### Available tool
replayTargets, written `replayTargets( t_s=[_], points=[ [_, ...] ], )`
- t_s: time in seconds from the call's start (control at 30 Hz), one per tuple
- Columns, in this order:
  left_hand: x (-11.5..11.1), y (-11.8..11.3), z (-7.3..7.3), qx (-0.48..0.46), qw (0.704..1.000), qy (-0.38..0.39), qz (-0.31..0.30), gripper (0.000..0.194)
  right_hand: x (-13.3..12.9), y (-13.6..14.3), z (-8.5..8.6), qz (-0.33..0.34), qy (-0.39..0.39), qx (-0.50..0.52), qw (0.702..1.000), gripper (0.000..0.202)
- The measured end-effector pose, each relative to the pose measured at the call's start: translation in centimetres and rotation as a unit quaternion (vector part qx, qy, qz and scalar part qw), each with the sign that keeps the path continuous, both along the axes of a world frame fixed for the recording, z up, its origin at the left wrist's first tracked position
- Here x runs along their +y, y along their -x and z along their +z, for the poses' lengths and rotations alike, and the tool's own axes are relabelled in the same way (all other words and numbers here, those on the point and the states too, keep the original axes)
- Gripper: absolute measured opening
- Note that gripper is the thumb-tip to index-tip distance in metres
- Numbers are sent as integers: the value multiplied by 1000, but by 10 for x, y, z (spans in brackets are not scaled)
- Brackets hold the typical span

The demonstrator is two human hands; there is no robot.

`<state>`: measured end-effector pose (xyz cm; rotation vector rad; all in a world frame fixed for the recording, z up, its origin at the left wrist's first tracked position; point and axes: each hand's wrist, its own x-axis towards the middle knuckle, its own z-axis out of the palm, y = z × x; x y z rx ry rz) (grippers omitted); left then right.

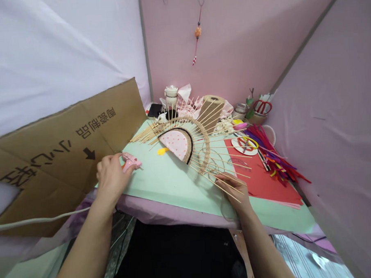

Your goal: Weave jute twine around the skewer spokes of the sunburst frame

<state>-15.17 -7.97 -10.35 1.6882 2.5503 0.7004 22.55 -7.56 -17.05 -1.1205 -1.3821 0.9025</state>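
Note:
My left hand is closed around a pink hot glue gun at the left of the table, its tip pointing right. In the middle stands a half-round craft piece, with a pink spotted panel and a dark braid along its curve. Thin wooden sticks fan out from it, and a band of twine is woven through them. My right hand pinches the loose twine at the lower right; stick ends cross over its fingers. Loops of twine hang around that hand.
A cardboard sheet stands along the left side. Red paper, a white disc and coloured pipe cleaners lie at right. Behind are a twine roll, a white bottle and red-handled scissors. Loose sticks lie at back left.

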Motion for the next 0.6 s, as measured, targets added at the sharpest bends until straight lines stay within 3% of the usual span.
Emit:
replayTargets(
  t_s=[0.1,0.2,0.3,0.4,0.47,0.6],
  points=[
    [10,14,-18,68,994,81,-17,67,0,0,0,-1,5,6,1000,21],
    [15,15,-27,89,990,104,-33,57,1,1,1,2,4,13,1000,21],
    [11,7,-19,51,996,58,-34,54,2,1,1,4,8,14,1000,20],
    [-1,-12,-5,-119,988,-52,-82,53,2,1,1,7,18,23,1000,20],
    [-11,-33,2,-296,941,-89,-138,54,1,0,1,8,18,22,1000,19],
    [-27,-77,1,-543,809,-32,-222,54,2,-1,-2,9,8,17,1000,17]
  ],
)
